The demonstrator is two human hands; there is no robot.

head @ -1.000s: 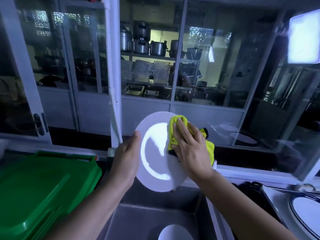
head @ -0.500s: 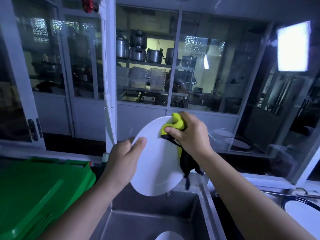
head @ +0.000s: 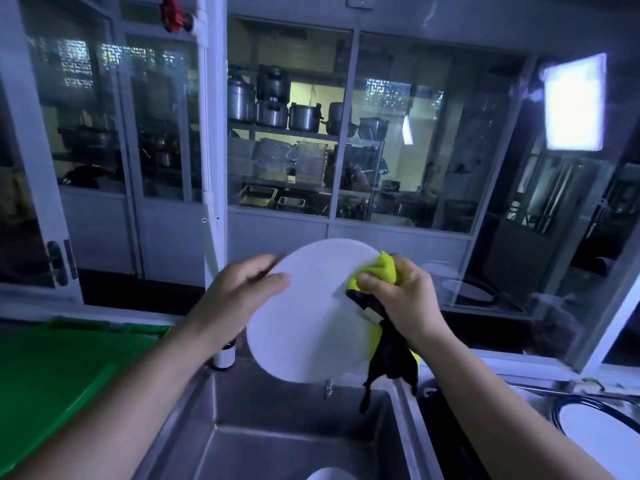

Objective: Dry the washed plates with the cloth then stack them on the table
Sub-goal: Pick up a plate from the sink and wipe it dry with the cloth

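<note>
I'm watching the left hand (head: 239, 292) gripping the white plate (head: 311, 323) by its left rim, thumb lying across the face. The plate is standing tilted above the steel sink (head: 277, 427). The right hand (head: 405, 296) fingers are clutching the yellow-and-black cloth (head: 381, 268), pressing it against the plate's right edge.

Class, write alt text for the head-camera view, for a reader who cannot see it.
Over a steel sink, a person's left hand holds a white plate by its edge while the right hand grips a yellow and black cloth against its right rim. A green lid lies at left; another plate sits at right.
</note>
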